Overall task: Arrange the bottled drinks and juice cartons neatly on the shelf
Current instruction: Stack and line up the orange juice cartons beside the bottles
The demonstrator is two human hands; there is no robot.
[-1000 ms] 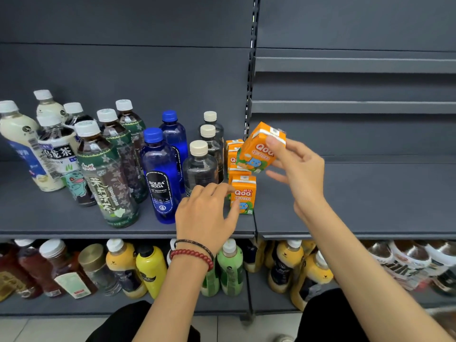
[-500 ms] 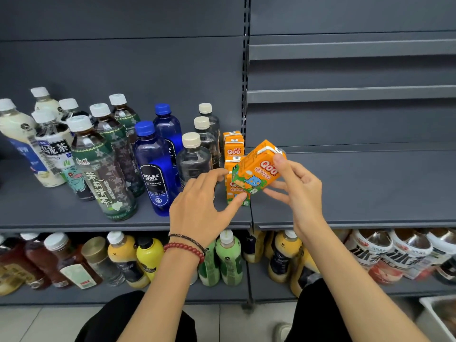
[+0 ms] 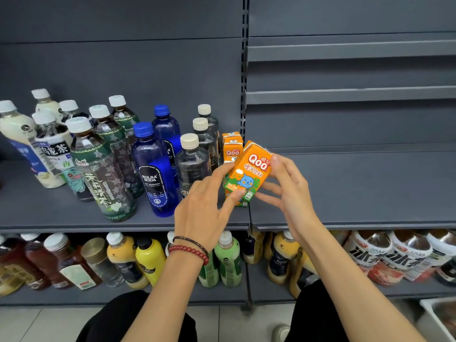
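Fingers [image 3: 278,166] of the right hand [image 3: 292,193] pinch the orange juice carton [image 3: 249,174] by its right edge, while the left hand [image 3: 204,213] steadies its lower left corner between thumb and forefinger. It hangs tilted, top leaning right, just in front of the row of cartons [image 3: 232,150] that stands at the right end of the left shelf [image 3: 49,213] bay. That light fingertip hold is the weak spot: a slip would drop it onto the nearest carton and could topple the row toward the back. Set down askew, it may straddle the seam between the two bays and lean. The left knuckles are also close to the clear bottle [image 3: 192,166], and a careless nudge could tip that into the blue bottles [image 3: 155,169].
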